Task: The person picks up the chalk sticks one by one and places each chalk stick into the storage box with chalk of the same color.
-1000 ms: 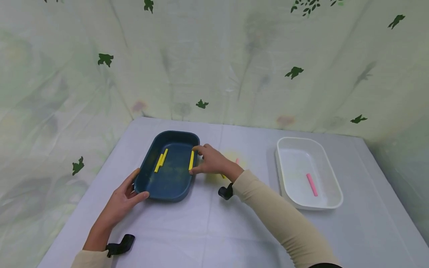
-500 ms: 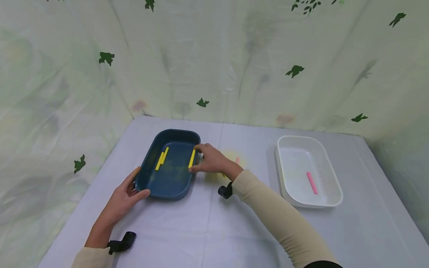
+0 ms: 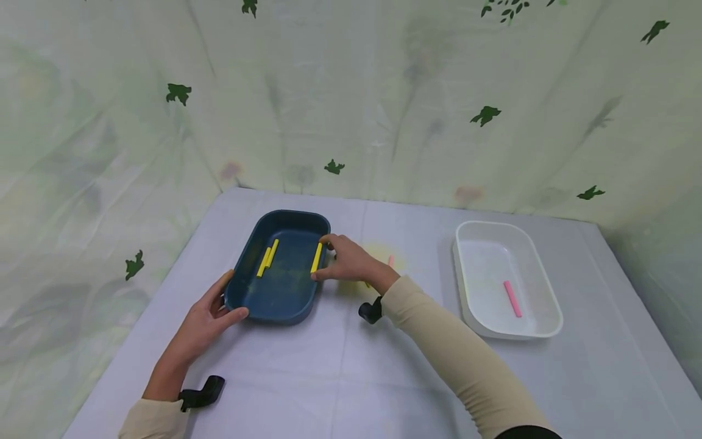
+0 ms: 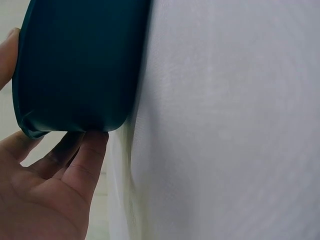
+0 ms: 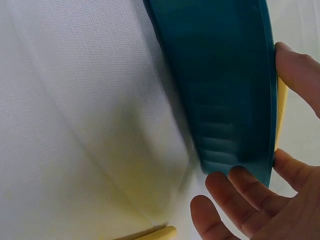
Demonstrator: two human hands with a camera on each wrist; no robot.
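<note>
A dark blue tray stands on the left part of the table. My left hand holds its near left corner, the thumb at the rim and the fingers against the outer wall. Two yellow chalk sticks lie side by side inside. At the tray's right side, my right hand pinches another yellow chalk stick lengthwise, thumb at one end and index finger at the other. In the right wrist view, the tray rim partly hides that chalk stick, and the other fingers spread beside the outer wall.
A white tray stands to the right with one pink chalk stick in it. Behind my right wrist, a pink chalk stick and part of a yellow one lie on the white cloth, which is dusted yellow there.
The whole scene shifts slightly as the head camera moves. Both hands keep their places at the blue tray, and the pinched yellow chalk stick stays by its right wall.
</note>
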